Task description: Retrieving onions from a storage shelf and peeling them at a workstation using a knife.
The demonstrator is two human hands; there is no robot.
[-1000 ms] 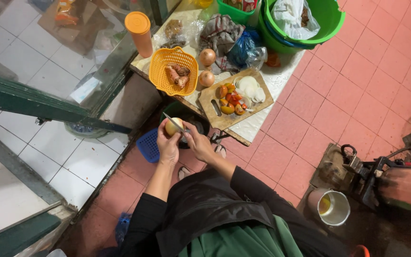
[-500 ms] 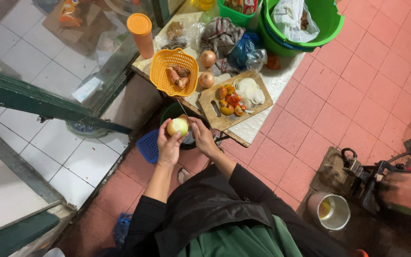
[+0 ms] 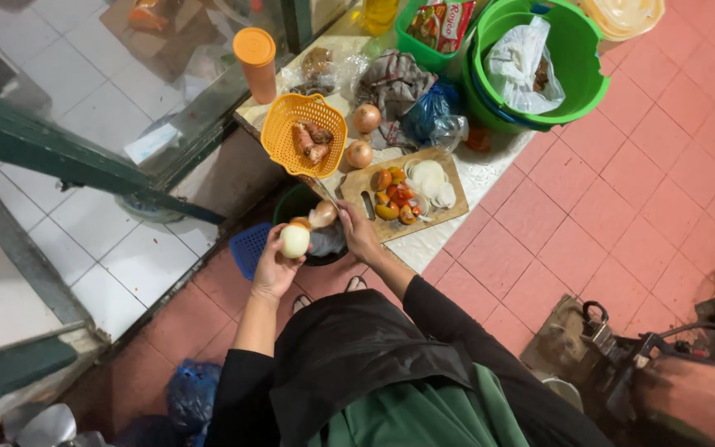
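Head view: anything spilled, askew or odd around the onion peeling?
Nothing stands out. Left hand holds the peeled onion, right hand holds a piece of its skin over the dark bin; the cutting board lies flat.

Peeled onion (image 3: pixel 295 241) — smooth, pale, glossy; wooden cutting board (image 3: pixel 371 184), matt; orange plastic basket (image 3: pixel 285 132) — perforated.

The right hand (image 3: pixel 359 232) holds a piece of onion skin (image 3: pixel 322 214) and a thin blade – the handle is hidden inside the fingers. The dark bin (image 3: pixel 301 201) under the hands is mostly covered by them, so its contents cannot be told. What lies in the white bag (image 3: pixel 515 62) inside the green tub (image 3: pixel 577 50) is too small to tell. The yellow lid (image 3: pixel 622 15) is cut by the top edge – the dark machine (image 3: pixel 680 381) is cut by the right edge.
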